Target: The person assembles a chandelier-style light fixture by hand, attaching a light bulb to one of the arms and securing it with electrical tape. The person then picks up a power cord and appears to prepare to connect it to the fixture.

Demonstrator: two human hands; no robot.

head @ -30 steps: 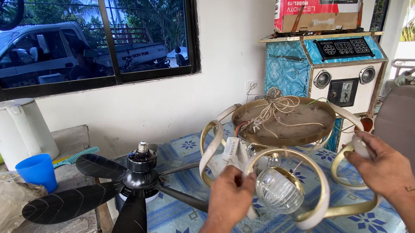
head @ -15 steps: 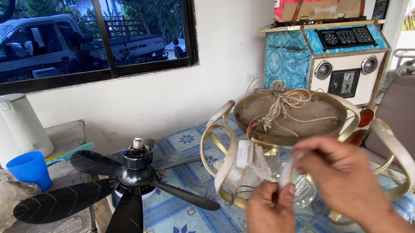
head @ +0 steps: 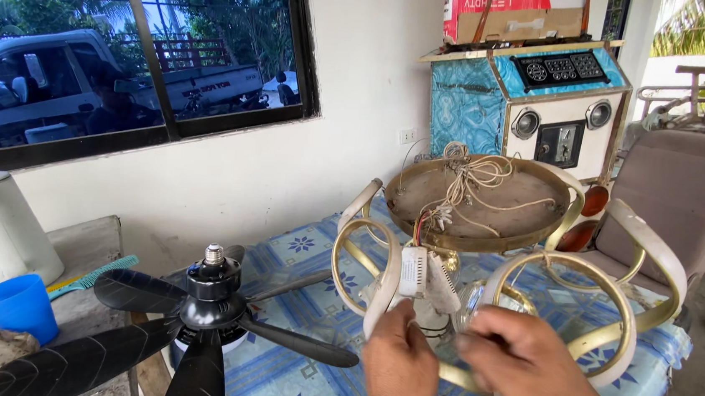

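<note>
Black fan [head: 192, 319] lies at left on the table [head: 304, 387]. Left hand [head: 399, 373] grips the near ring of the gold chandelier [head: 484, 225]; chandelier sits upside down, round base plate facing up. Right hand [head: 527, 375] closes around its glass bulb cover [head: 472, 300], just right of the left hand.

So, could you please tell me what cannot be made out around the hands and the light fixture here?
- Head view: the glass shade is mostly hidden behind the right hand.
- The left hand covers its grip on the fixture's ring arm; contact unclear.
- The black fan is cut off by the bottom edge.
- The wire bundle ends are too small to trace.
</note>
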